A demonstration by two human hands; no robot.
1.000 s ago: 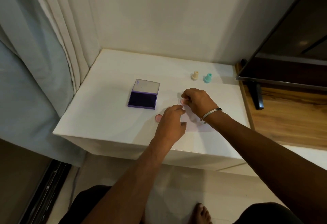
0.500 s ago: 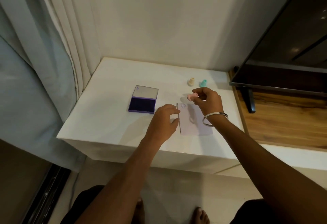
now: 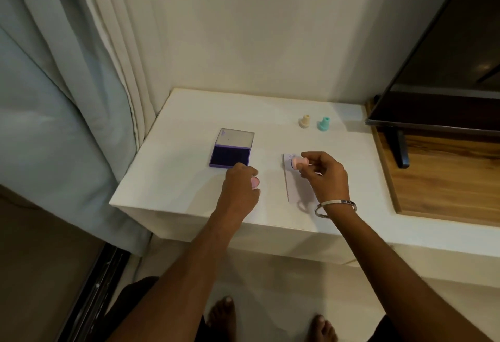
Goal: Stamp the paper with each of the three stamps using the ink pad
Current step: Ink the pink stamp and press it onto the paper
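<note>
My right hand holds a pink stamp tipped on its side, its face turned left, just above the far end of the paper. A faint purple print shows on the paper beside the stamp. My left hand is left of the paper, fingers curled around a small pink cap on the white table. The open purple ink pad lies just beyond that hand, lid raised. A beige stamp and a teal stamp stand upright at the back.
A dark TV screen and its stand leg sit on a wooden surface to the right. Curtains hang at the left, a wall stands behind. The table's front edge is close to my arms.
My right hand has lifted the pink stamp off the paper, leaving a print. My left hand has moved left from the paper's edge onto the pink cap.
</note>
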